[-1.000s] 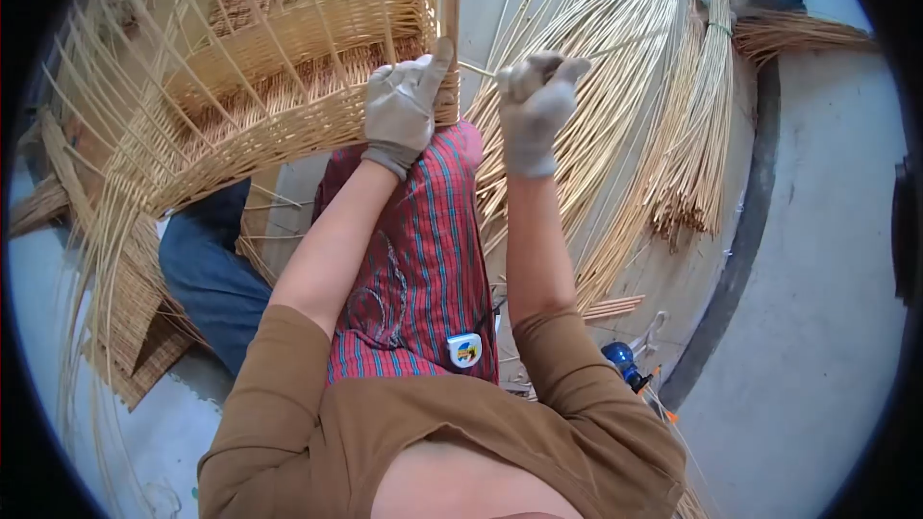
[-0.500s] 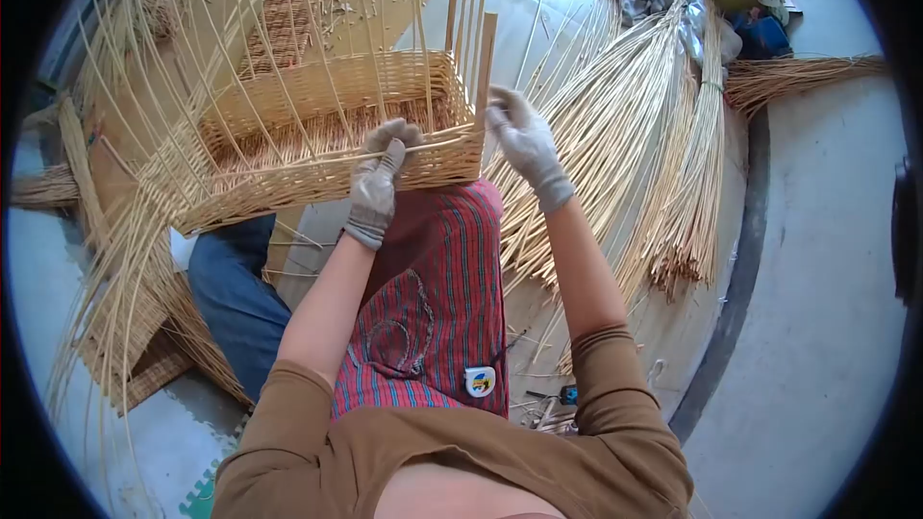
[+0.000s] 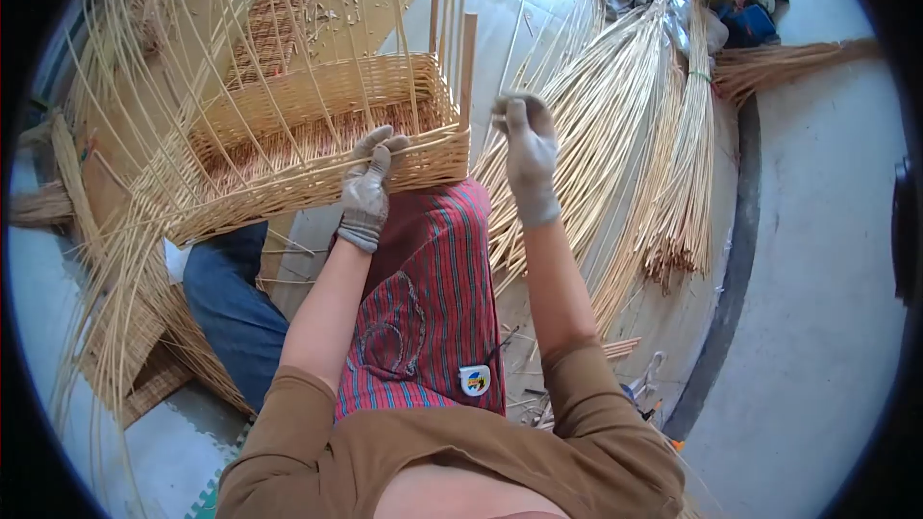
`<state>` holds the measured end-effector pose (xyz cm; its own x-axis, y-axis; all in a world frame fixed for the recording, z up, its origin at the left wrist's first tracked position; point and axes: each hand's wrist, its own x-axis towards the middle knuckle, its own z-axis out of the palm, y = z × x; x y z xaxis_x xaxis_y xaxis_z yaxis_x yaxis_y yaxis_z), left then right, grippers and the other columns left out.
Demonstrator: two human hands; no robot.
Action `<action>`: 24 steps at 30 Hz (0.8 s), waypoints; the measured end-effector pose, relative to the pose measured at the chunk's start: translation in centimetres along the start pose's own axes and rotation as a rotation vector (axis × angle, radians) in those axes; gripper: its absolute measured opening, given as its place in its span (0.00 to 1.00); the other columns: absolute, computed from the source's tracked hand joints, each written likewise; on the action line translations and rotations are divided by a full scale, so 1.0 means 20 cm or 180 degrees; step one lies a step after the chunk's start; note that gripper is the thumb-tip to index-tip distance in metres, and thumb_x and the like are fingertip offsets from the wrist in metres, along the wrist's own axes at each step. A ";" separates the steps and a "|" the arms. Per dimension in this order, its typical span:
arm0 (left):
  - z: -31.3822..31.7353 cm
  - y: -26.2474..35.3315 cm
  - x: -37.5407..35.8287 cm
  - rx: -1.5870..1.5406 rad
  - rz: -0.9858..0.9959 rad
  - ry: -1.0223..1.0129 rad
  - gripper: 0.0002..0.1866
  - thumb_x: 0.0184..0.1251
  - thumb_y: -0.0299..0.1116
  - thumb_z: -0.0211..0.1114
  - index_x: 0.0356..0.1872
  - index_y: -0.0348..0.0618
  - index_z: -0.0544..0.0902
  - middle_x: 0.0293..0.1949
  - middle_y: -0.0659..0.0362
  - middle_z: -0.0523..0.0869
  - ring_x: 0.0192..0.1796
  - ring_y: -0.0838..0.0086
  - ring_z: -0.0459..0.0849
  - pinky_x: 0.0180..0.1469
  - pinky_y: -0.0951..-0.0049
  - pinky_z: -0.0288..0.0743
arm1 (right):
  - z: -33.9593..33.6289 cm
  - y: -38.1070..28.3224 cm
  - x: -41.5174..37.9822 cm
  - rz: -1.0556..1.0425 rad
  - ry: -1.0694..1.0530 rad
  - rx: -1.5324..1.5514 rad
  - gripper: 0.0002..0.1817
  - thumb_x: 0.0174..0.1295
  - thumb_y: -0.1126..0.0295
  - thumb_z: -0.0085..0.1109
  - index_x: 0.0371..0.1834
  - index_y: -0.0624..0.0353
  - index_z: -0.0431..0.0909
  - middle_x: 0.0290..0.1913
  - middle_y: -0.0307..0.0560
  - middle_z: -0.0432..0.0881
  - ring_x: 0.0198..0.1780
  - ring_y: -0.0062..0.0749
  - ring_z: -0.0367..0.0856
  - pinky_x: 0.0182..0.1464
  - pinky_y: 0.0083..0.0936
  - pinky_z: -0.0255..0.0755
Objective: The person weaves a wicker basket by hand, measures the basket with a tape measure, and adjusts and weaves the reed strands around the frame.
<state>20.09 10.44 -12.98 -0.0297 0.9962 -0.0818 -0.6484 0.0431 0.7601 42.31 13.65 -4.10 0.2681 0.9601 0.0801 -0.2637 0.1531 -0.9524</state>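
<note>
From the head view, the gloved left hand [image 3: 368, 178] closes on the near rim of the half-woven wicker basket [image 3: 317, 135] resting against the striped knee. The gloved right hand [image 3: 527, 144] pinches a thin cane strand [image 3: 511, 58] beside the basket's corner stake [image 3: 468, 67], with loose reed bundles [image 3: 644, 135] on the floor behind.

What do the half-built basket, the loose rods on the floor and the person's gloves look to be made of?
The basket: woven pale, unvarnished plant rods, probably willow or rattan; matte straw colour, bare uprights sticking out. The loose rods: seemingly the same stuff, thin, straight, tied in bundles. The gloves, on the left hand and right hand: grey-white fabric, likely knitted cotton, with ribbed cuffs and a soft, wrinkled look.
</note>
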 end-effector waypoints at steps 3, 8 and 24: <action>0.01 -0.03 0.05 0.0026 0.0167 0.0070 0.16 0.75 0.35 0.64 0.58 0.39 0.82 0.50 0.53 0.89 0.54 0.67 0.88 0.63 0.67 0.80 | -0.01 0.14 0.08 0.0245 -0.0904 -0.0473 0.31 0.62 0.76 0.71 0.68 0.63 0.71 0.50 0.43 0.82 0.48 0.29 0.80 0.57 0.28 0.77; 0.06 -0.04 0.04 0.0457 0.0301 0.0713 0.14 0.75 0.37 0.67 0.53 0.39 0.84 0.47 0.56 0.90 0.49 0.70 0.88 0.55 0.70 0.84 | -0.03 0.28 0.17 -0.0258 -0.1395 -0.2244 0.23 0.50 0.73 0.80 0.48 0.61 0.80 0.43 0.42 0.84 0.44 0.27 0.81 0.50 0.27 0.78; 0.68 0.17 0.63 0.3413 0.1838 -0.0762 0.34 0.74 0.58 0.62 0.64 0.35 0.76 0.45 0.54 0.86 0.45 0.71 0.84 0.48 0.65 0.80 | 0.17 0.32 0.00 -0.1249 0.0389 -0.3222 0.10 0.59 0.68 0.66 0.42 0.55 0.79 0.39 0.54 0.79 0.46 0.55 0.77 0.51 0.47 0.71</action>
<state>27.76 24.10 -2.68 0.1087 0.8738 0.4740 0.3657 -0.4786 0.7983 37.38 15.49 -9.24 0.2721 0.8482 0.4544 0.7297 0.1260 -0.6721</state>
